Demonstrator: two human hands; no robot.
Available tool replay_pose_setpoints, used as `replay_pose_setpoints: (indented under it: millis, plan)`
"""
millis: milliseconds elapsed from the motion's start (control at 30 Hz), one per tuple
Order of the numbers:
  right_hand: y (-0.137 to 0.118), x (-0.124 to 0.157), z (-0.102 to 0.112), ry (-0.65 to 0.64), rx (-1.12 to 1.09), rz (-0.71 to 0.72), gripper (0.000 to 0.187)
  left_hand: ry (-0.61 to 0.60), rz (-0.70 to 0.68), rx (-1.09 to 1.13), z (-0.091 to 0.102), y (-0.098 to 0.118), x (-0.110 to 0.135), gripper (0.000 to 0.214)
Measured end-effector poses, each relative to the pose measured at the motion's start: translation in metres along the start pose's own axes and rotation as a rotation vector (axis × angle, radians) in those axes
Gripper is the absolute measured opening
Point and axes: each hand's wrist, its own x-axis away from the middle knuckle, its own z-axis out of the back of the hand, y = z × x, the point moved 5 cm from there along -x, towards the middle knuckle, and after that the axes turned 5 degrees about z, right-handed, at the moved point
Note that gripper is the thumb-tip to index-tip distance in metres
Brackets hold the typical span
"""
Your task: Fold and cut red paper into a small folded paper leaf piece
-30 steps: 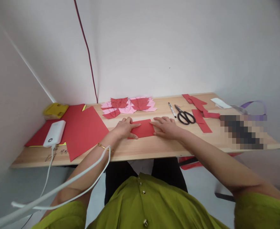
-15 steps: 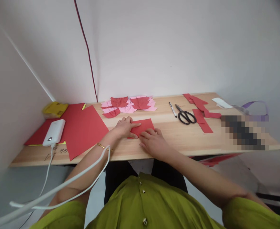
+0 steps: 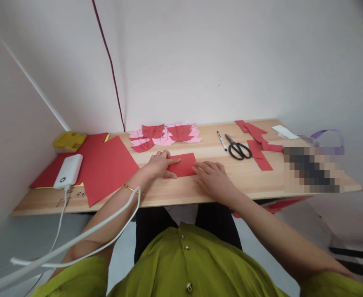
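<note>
A small red rectangle of paper [image 3: 184,164] lies flat on the wooden table, close to its front edge. At its left end rests my left hand [image 3: 160,165], thumb and forefinger spread over the sheet and pressing it down. My right hand [image 3: 211,178] is at the lower right corner, fingers stretched out with their tips touching the paper's edge. Behind the sheet lie cut and creased red and pink paper pieces [image 3: 166,135]. Black-handled scissors [image 3: 239,151] and a white marker pen [image 3: 221,141] are to the right.
Large red sheets [image 3: 110,169] cover the table's left side, with a white power bank [image 3: 69,171] and a yellow packet [image 3: 70,141] on them. A white cable [image 3: 85,233] crosses over my left forearm. Red paper strips [image 3: 260,154] lie right of the scissors, near a blurred-out patch.
My right hand has slid right along the paper's lower edge to its right corner, uncovering more of the sheet. My left hand holds its place on the left end.
</note>
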Motion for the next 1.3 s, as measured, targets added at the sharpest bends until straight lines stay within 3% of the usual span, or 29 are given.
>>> replay_pose_setpoints:
  millis: [100,333,600,800,933,1100,1200,1300]
  plan:
    - [-0.022,-0.013,-0.011,-0.049,-0.087,0.134,0.043,0.027,-0.009,-0.019,-0.004,-0.002,0.003,0.071]
    - [-0.022,-0.016,-0.017,-0.098,-0.112,0.128,0.043,0.202,-0.031,0.057,-0.017,-0.008,0.022,0.06]
    - [-0.019,-0.004,-0.018,-0.075,-0.067,0.129,0.044,0.201,-0.003,0.058,-0.02,-0.035,0.039,0.053]
    - [-0.008,0.006,-0.002,-0.045,-0.026,0.016,0.037,0.18,0.021,0.071,-0.021,-0.036,0.038,0.052]
    - [-0.034,-0.012,0.005,0.023,-0.035,0.013,0.036,0.158,0.037,0.069,-0.017,-0.034,0.036,0.053]
    - [-0.07,-0.031,-0.009,-0.05,-0.116,0.114,0.032,0.146,0.027,0.072,-0.015,-0.035,0.039,0.053]
    - [-0.061,-0.022,-0.011,-0.035,-0.137,0.098,0.032,0.147,0.01,0.079,-0.017,-0.036,0.041,0.053]
    - [-0.026,-0.006,-0.008,-0.026,-0.131,0.014,0.031,0.156,-0.001,0.091,-0.016,-0.037,0.042,0.052]
